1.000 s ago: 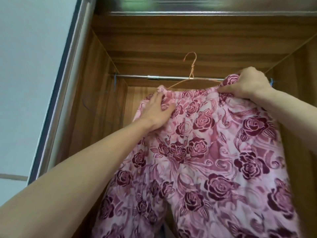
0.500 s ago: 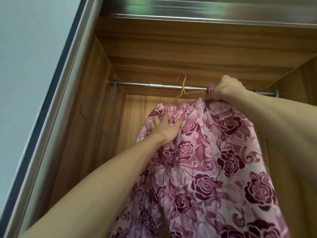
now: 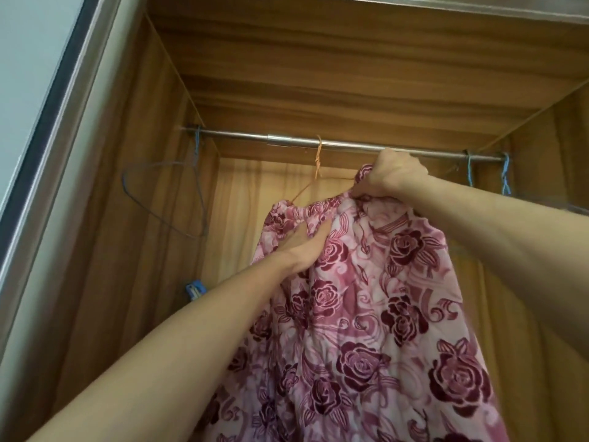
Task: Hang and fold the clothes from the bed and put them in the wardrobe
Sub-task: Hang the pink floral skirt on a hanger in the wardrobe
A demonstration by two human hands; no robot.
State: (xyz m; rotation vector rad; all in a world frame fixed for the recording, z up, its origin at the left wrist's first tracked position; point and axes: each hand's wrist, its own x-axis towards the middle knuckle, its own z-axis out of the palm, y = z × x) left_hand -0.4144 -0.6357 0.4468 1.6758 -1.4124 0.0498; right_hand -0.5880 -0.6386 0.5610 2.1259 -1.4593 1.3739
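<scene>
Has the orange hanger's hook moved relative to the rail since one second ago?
Yes. The orange hanger hook was above the rail; now it hangs on it.

Home bedroom: wooden wardrobe [image 3: 287, 90], hanging rail [image 3: 334, 143].

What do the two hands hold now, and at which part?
Both hold the rose-patterned garment at its top edge: right hand grips the upper right corner, left hand pinches fabric just below the left edge.

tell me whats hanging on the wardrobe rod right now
On the rod: an orange hanger carrying the rose-print garment, an empty grey hanger at the left, and blue ties at the right. The garment covers the orange hanger's lower part.
</scene>
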